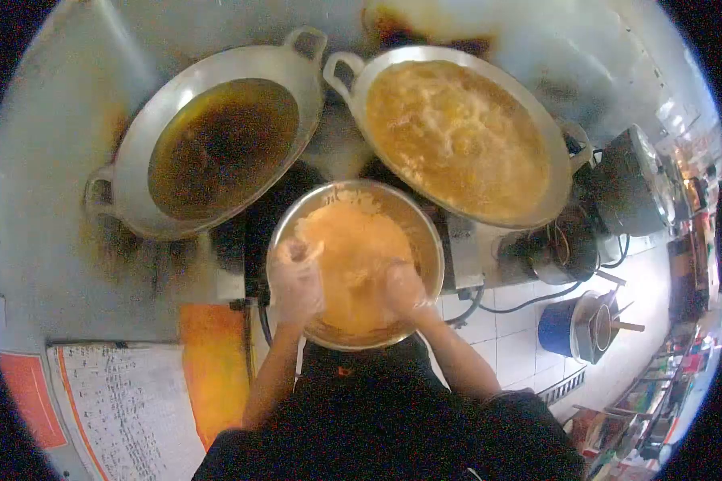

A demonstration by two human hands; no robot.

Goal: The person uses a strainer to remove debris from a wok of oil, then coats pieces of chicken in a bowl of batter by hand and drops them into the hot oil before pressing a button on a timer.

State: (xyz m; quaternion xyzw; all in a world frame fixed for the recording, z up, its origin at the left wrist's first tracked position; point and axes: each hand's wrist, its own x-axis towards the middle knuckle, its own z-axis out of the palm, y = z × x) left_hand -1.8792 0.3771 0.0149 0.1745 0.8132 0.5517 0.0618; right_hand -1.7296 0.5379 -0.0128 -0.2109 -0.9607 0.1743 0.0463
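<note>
A round metal bowl (435, 276) sits in front of me, holding a layer of pale orange powdery coating (353, 232). Both my hands are inside it, in thin clear plastic gloves. My left hand (298, 287) is at the bowl's left side, its fingers curled around a small brownish, coated-looking lump (298, 252) whose kind I cannot tell. On the right, my right hand (403, 290) reaches into the coating near the bowl's wall; its fingers are blurred and partly covered by the coating.
Beyond the bowl, a wide wok (128, 188) of dark oil stands left and another wok (565, 196) of bubbling, foamy oil stands right. A blue pot (557, 329) with long-handled strainers is on the tiled floor at right. Handwritten sheets (128, 401) hang at lower left.
</note>
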